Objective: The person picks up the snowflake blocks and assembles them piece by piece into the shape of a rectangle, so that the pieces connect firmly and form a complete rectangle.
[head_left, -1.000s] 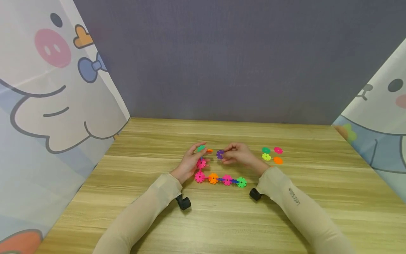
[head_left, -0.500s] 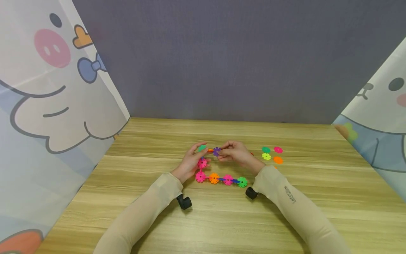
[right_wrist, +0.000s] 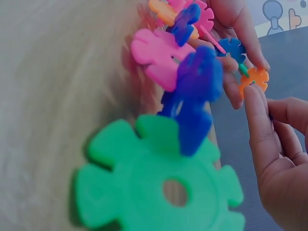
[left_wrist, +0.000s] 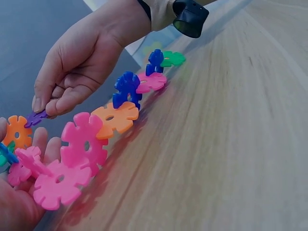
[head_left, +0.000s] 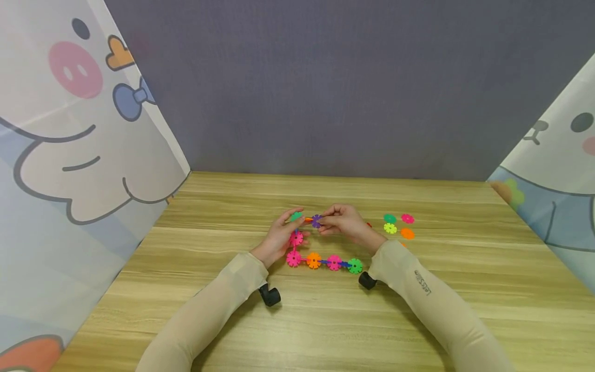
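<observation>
A chain of slotted plastic snowflake discs makes an L shape on the table. Its front row ends in a green disc (head_left: 355,266), linked through blue, pink and orange discs (head_left: 313,260) to a pink corner disc (head_left: 294,258). My left hand (head_left: 278,235) grips the chain's far end, around the teal disc (head_left: 296,216) and the upright orange disc (left_wrist: 18,132). Between thumb and fingertips, my right hand (head_left: 346,223) pinches a purple disc (head_left: 316,221). The purple disc's edge meets the orange disc's rim, and fingers partly cover it.
Loose discs lie right of my right hand: teal (head_left: 389,219), pink (head_left: 407,218), yellow (head_left: 390,228) and orange (head_left: 407,234). A red piece (head_left: 369,225) shows partly behind the hand. A grey panel (head_left: 344,93) stands behind the wooden table (head_left: 321,330).
My right hand has moved left with the purple disc, bringing it from apart to against the orange disc. The left hand keeps its grip and has barely moved.
</observation>
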Demonstrator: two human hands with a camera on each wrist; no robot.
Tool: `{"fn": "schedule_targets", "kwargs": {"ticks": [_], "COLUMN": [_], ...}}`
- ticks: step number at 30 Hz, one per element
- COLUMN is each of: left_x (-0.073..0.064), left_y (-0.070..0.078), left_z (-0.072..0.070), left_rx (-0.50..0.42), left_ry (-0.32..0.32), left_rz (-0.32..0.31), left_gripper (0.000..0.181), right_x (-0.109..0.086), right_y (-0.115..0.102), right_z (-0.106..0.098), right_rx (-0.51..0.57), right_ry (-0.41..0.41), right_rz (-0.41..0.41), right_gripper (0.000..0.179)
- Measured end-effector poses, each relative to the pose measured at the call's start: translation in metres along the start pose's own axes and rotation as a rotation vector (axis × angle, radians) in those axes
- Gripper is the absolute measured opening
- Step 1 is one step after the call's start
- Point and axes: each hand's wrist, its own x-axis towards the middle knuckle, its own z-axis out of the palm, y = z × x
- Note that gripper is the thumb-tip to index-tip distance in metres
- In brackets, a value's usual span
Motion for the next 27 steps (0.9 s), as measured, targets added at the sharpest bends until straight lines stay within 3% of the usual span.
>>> {"fn": "schedule_targets", "kwargs": {"ticks": [6, 27], "left_x": [0.0005, 0.0021], "left_y": [-0.0011, 0.0008], "left_z": [-0.0016, -0.0038], "left_rx": [0.016, 0.016], "left_ry": [-0.018, 0.028], "left_rz": [-0.003, -0.038], "left_gripper": [0.048, 0.048], "right_x": [0.001, 0.0073], "right_y": [0.0008, 0.0027], "right_z": [0.0028, 0.0044], "right_rx": [-0.002, -0.008], "right_ry": [0.033, 0.042], "right_rz": [-0.01, -0.007], "right_gripper": [0.012, 0.013]}}
